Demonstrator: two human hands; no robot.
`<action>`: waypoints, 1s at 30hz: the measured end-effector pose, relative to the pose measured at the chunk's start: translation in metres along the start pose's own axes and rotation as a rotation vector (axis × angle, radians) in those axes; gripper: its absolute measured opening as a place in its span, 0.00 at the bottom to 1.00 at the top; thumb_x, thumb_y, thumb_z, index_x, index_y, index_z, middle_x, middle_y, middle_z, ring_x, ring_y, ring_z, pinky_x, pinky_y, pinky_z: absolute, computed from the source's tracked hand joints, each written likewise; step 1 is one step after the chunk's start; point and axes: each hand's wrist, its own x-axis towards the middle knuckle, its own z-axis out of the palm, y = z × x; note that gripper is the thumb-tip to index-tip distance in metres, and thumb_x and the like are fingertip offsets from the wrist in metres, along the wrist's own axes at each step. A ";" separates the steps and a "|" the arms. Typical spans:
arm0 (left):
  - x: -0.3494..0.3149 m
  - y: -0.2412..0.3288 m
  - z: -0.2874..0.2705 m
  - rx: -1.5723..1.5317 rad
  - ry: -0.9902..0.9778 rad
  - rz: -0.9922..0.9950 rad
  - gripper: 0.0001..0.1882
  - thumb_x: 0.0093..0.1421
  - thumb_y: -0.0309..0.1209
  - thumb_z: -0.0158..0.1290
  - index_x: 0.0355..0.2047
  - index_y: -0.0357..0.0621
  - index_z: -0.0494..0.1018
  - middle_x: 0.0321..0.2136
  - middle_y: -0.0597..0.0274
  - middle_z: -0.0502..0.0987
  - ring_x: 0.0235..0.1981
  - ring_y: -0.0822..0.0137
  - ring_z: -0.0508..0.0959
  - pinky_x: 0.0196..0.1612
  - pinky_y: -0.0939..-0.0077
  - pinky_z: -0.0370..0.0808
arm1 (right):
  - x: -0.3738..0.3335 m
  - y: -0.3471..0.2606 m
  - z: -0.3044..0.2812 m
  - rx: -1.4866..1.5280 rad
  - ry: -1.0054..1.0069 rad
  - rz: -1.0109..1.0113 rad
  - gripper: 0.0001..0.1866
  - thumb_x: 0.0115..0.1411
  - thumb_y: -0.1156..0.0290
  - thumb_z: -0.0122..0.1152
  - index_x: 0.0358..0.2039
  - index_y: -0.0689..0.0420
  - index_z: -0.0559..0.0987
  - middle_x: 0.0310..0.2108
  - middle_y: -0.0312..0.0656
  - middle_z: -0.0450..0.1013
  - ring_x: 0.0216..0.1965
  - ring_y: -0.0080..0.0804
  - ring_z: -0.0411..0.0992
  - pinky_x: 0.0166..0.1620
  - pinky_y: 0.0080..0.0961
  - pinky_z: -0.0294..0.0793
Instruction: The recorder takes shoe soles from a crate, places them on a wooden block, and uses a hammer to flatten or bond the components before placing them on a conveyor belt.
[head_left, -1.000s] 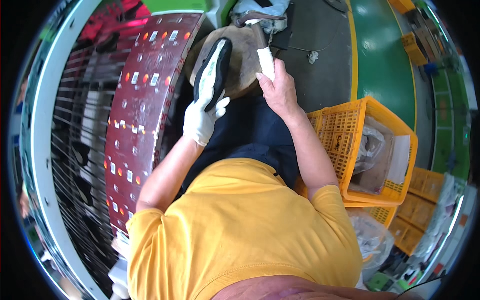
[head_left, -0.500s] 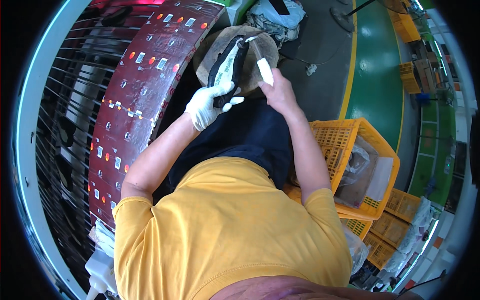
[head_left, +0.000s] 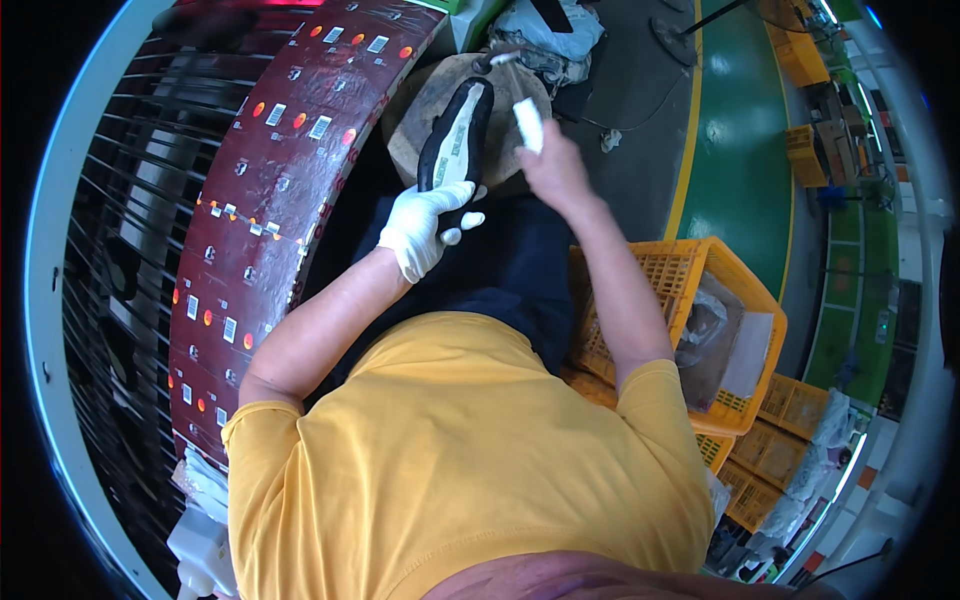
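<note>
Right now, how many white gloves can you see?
1 white glove, on the left hand, which holds the black shoe piece at the round wooden block. The right hand, around a white-wrapped handle, is bare. Others could be hidden.

1 gloved hand (head_left: 420, 225), 1 bare hand (head_left: 555, 172), 1 held shoe (head_left: 457, 135), 1 hammer (head_left: 527, 118), 1 wooden block (head_left: 410, 118)
</note>
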 end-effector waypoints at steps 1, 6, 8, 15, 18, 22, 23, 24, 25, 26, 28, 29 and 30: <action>0.003 0.004 -0.003 -0.013 0.001 0.018 0.17 0.65 0.29 0.61 0.52 0.39 0.76 0.45 0.54 0.85 0.30 0.67 0.85 0.21 0.80 0.64 | 0.008 -0.012 -0.020 0.101 -0.038 0.004 0.20 0.65 0.68 0.65 0.52 0.63 0.71 0.30 0.53 0.78 0.27 0.48 0.80 0.30 0.42 0.78; -0.003 0.005 -0.008 0.004 0.022 0.009 0.16 0.65 0.30 0.62 0.50 0.38 0.76 0.41 0.54 0.86 0.30 0.65 0.85 0.20 0.80 0.64 | 0.025 -0.078 -0.115 0.495 0.257 -0.087 0.14 0.69 0.69 0.66 0.45 0.61 0.71 0.28 0.37 0.75 0.21 0.19 0.72 0.24 0.20 0.73; -0.006 0.005 -0.004 0.006 0.040 0.015 0.16 0.64 0.29 0.63 0.50 0.39 0.76 0.41 0.55 0.86 0.30 0.65 0.85 0.21 0.80 0.64 | 0.028 -0.087 -0.122 0.649 0.490 -0.217 0.14 0.70 0.70 0.65 0.44 0.61 0.68 0.29 0.38 0.75 0.22 0.22 0.73 0.25 0.20 0.75; -0.007 0.009 -0.007 0.043 0.042 -0.019 0.16 0.66 0.29 0.59 0.54 0.42 0.76 0.46 0.54 0.86 0.29 0.71 0.84 0.20 0.84 0.60 | 0.003 -0.037 -0.044 0.071 -0.167 0.005 0.26 0.62 0.64 0.67 0.55 0.62 0.71 0.39 0.63 0.78 0.45 0.59 0.81 0.49 0.46 0.77; 0.001 0.013 -0.011 0.081 0.049 0.030 0.16 0.66 0.29 0.59 0.53 0.42 0.76 0.46 0.54 0.86 0.29 0.70 0.84 0.19 0.84 0.59 | 0.015 -0.067 -0.084 0.375 0.095 -0.089 0.23 0.65 0.65 0.67 0.55 0.61 0.72 0.39 0.60 0.80 0.41 0.63 0.80 0.41 0.49 0.79; -0.004 0.013 -0.008 0.080 0.029 -0.004 0.15 0.66 0.29 0.59 0.52 0.41 0.76 0.45 0.55 0.86 0.29 0.70 0.84 0.19 0.85 0.58 | 0.006 -0.046 -0.035 0.486 0.454 0.000 0.21 0.63 0.66 0.69 0.49 0.61 0.69 0.34 0.61 0.79 0.37 0.63 0.81 0.38 0.50 0.79; -0.003 0.012 -0.009 0.075 0.028 -0.008 0.15 0.66 0.29 0.60 0.52 0.41 0.77 0.45 0.55 0.86 0.29 0.70 0.84 0.19 0.85 0.58 | -0.004 -0.033 -0.014 0.339 0.403 -0.042 0.21 0.63 0.67 0.68 0.48 0.62 0.68 0.33 0.63 0.79 0.37 0.66 0.80 0.38 0.52 0.79; -0.003 0.013 -0.008 0.075 0.028 -0.007 0.15 0.66 0.29 0.60 0.52 0.41 0.77 0.45 0.55 0.86 0.29 0.70 0.84 0.19 0.85 0.58 | -0.008 -0.030 -0.011 0.028 0.121 -0.017 0.20 0.63 0.68 0.67 0.48 0.62 0.69 0.32 0.62 0.78 0.38 0.67 0.80 0.36 0.52 0.78; -0.002 0.014 -0.007 0.075 0.022 0.019 0.15 0.66 0.29 0.60 0.52 0.41 0.77 0.45 0.55 0.86 0.29 0.71 0.84 0.19 0.85 0.58 | -0.009 -0.023 -0.014 0.053 0.075 -0.051 0.19 0.63 0.68 0.67 0.48 0.62 0.70 0.31 0.60 0.78 0.36 0.63 0.81 0.35 0.50 0.79; -0.001 0.015 -0.007 0.076 0.015 0.046 0.16 0.66 0.29 0.60 0.52 0.41 0.77 0.45 0.54 0.86 0.29 0.71 0.84 0.19 0.85 0.58 | -0.011 -0.016 -0.017 0.078 0.028 -0.084 0.18 0.64 0.68 0.66 0.48 0.62 0.71 0.29 0.57 0.78 0.34 0.59 0.82 0.33 0.47 0.79; 0.009 0.017 -0.012 0.054 0.023 0.059 0.15 0.65 0.29 0.61 0.51 0.40 0.77 0.44 0.55 0.86 0.30 0.68 0.85 0.20 0.82 0.60 | -0.006 -0.057 -0.062 0.503 -0.023 0.136 0.18 0.65 0.67 0.67 0.48 0.62 0.72 0.28 0.52 0.79 0.31 0.47 0.82 0.32 0.41 0.79; 0.004 0.011 -0.015 0.040 0.023 0.055 0.14 0.64 0.29 0.62 0.49 0.40 0.78 0.42 0.55 0.86 0.31 0.66 0.86 0.22 0.80 0.62 | -0.008 -0.073 -0.078 0.546 0.093 0.077 0.18 0.65 0.67 0.67 0.47 0.62 0.72 0.28 0.49 0.79 0.28 0.39 0.81 0.32 0.36 0.78; 0.005 0.012 -0.013 0.046 0.016 0.052 0.14 0.64 0.29 0.62 0.49 0.40 0.78 0.42 0.55 0.86 0.31 0.66 0.86 0.22 0.80 0.62 | -0.004 -0.069 -0.081 0.497 0.258 -0.052 0.18 0.66 0.66 0.67 0.48 0.62 0.71 0.27 0.49 0.78 0.28 0.41 0.81 0.32 0.37 0.79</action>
